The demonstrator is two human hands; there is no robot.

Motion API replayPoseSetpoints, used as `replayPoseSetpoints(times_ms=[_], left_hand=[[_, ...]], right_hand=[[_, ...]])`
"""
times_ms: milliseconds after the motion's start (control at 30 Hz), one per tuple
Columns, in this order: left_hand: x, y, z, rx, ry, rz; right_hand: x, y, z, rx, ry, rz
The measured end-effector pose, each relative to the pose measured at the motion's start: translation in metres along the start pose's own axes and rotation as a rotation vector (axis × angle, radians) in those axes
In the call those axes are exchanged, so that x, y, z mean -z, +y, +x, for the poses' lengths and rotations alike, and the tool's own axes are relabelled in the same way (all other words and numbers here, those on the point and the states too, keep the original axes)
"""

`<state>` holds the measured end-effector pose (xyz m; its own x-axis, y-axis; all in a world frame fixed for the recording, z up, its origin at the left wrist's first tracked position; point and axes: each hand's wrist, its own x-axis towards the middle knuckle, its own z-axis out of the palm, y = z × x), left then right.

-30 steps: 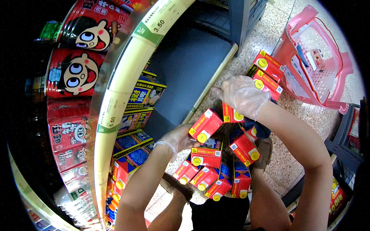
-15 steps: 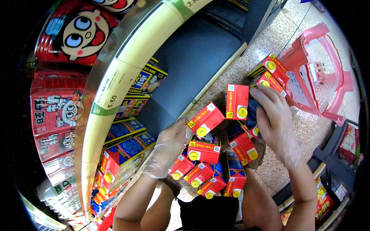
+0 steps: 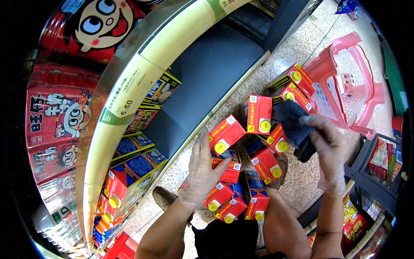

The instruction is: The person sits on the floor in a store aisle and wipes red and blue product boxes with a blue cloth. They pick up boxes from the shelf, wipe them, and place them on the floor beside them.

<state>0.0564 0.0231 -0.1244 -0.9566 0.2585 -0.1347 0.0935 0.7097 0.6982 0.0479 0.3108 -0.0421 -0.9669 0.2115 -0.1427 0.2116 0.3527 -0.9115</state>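
A group of red drink cartons with yellow caps and blue sides stands on the floor before me. My left hand (image 3: 202, 170), in a clear glove, is at the left of one tilted carton (image 3: 227, 133); its fingers are stretched and the thumb is spread. Whether it touches that carton I cannot tell. My gloved right hand (image 3: 325, 140) pinches a dark blue cloth (image 3: 293, 123), which hangs beside an upright carton (image 3: 260, 113). More cartons (image 3: 265, 165) are crowded nearer my legs, and the left hand partly covers some.
At left is a dark shelf (image 3: 207, 69) with cartons (image 3: 133, 172) on its near part and a pale price rail (image 3: 146, 64) above. A pink basket (image 3: 366, 82) lies on the speckled floor (image 3: 297, 190) at right. Another rack (image 3: 366, 164) stands at the lower right.
The dark cloth, mostly hidden before, is now lifted into view in my right hand, which has moved back and right. My left hand has shifted slightly, its thumb now spread.
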Motion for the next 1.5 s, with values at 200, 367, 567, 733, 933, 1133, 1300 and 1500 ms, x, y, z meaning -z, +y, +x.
replayPoseSetpoints(times_ms=[200, 367, 567, 733, 933, 1133, 1300, 1500], left_hand=[[-0.011, -0.001, 0.003, -0.029, 0.143, -0.016], [-0.017, -0.001, 0.001, -0.008, 0.147, 0.053], [-0.015, -0.001, 0.0, 0.029, 0.088, 0.017], [-0.009, -0.007, -0.002, 0.042, 0.112, -0.006], [-0.017, 0.006, 0.004, -0.033, 0.128, -0.001], [-0.011, 0.004, 0.001, 0.004, 0.128, 0.008], [-0.015, 0.0, 0.002, -0.073, 0.195, 0.095], [-0.013, 0.003, 0.0, -0.012, 0.159, 0.114]], right_hand=[[-0.085, -0.041, 0.036, 0.59, -0.29, -0.412], [-0.141, 0.014, 0.003, 0.711, -0.312, -0.822], [-0.106, 0.014, -0.027, 0.572, -0.525, -0.706], [-0.046, -0.016, -0.002, -0.123, -0.329, -0.299], [-0.064, 0.018, 0.075, 0.661, -0.249, -0.532], [-0.085, 0.039, 0.041, 0.541, -0.29, -0.579], [-0.081, 0.043, 0.026, 0.621, -0.175, -0.498], [-0.059, 0.022, 0.022, 0.141, -0.082, -0.309]])
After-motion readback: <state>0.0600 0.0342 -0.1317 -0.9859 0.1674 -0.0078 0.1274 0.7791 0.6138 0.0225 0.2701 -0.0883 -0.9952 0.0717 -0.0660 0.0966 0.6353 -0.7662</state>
